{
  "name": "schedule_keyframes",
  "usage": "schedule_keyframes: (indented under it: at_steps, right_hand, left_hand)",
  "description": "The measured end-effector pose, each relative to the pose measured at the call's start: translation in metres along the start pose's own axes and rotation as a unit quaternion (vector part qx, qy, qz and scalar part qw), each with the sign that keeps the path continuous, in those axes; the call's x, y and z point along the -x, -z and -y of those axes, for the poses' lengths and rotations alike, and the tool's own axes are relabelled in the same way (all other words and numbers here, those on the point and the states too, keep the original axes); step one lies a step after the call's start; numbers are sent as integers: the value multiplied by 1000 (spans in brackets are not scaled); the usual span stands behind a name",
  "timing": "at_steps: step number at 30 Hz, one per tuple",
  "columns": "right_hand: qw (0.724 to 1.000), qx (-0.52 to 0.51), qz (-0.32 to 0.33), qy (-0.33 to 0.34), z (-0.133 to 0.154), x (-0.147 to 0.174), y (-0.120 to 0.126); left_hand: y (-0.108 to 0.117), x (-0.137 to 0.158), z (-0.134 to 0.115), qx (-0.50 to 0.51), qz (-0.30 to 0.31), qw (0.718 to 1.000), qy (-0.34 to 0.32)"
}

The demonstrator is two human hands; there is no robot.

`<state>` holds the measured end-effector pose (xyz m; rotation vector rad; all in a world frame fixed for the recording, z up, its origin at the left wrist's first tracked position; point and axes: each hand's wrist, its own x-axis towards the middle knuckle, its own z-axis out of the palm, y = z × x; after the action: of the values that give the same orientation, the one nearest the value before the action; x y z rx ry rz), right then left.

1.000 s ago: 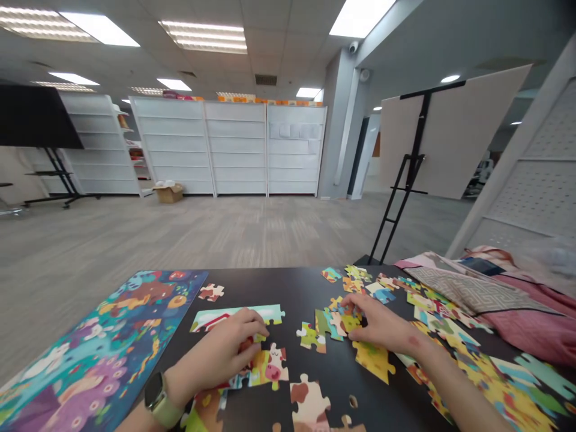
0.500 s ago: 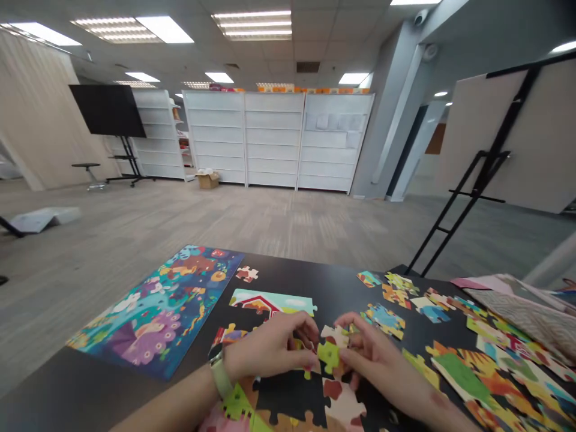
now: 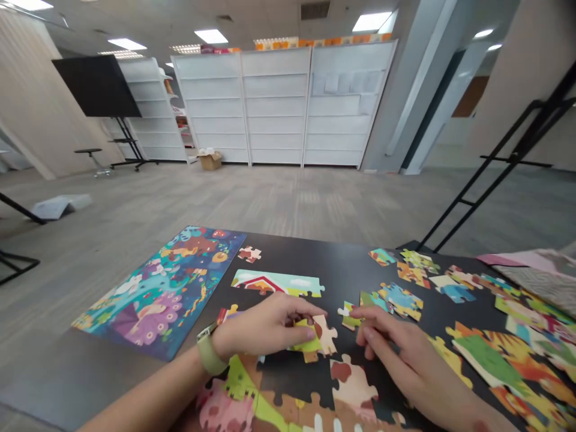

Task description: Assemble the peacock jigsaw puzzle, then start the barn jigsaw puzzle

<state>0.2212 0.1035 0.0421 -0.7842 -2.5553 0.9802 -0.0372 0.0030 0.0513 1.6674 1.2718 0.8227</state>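
Note:
My left hand [image 3: 265,324], with a watch on its wrist, is closed with its thumb over a yellow-green jigsaw puzzle piece [image 3: 307,343]. Beside that piece, under the fingertips, is a cream and brown piece [image 3: 326,336]. My right hand [image 3: 400,354] has its fingers loosely bent and apart, the index fingertip touching a small green and white piece [image 3: 350,315] on the table. Below the hands lies a partly joined puzzle, with a cream and brown piece [image 3: 353,384] at its right side. A joined strip with a red roof [image 3: 288,283] lies beyond the left hand.
A colourful picture board [image 3: 157,294] lies at the left of the black table [image 3: 315,252]. Many loose pieces [image 3: 504,372] are spread at the right, near a patterned sheet [image 3: 540,282]. One piece [image 3: 249,254] lies near the far edge. An easel [image 3: 490,162] stands beyond.
My hands have moved apart. The right hand has shifted right, away from the green piece between both hands, to a green and white piece. The camera view has tilted down.

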Motion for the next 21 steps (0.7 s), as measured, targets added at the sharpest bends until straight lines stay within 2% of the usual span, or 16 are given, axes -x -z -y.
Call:
schedule_keyframes:
  at_steps: [5,10,15,21]
  right_hand:
    - [996,80,-4,30,4,2,-6]
    - [995,90,-12,43,3,0,-5]
    - [994,99,8,43,6,-3,-3]
    - [993,102,5,54,4,-3,-5]
  left_hand:
    - [-4,0,3,1,-9,1000,17]
    - [-4,2,-3,10,12,1000,5]
    - [-5,4,-6,0,29,999,14]
    - [-7,6,-10,-66,52,996,-5]
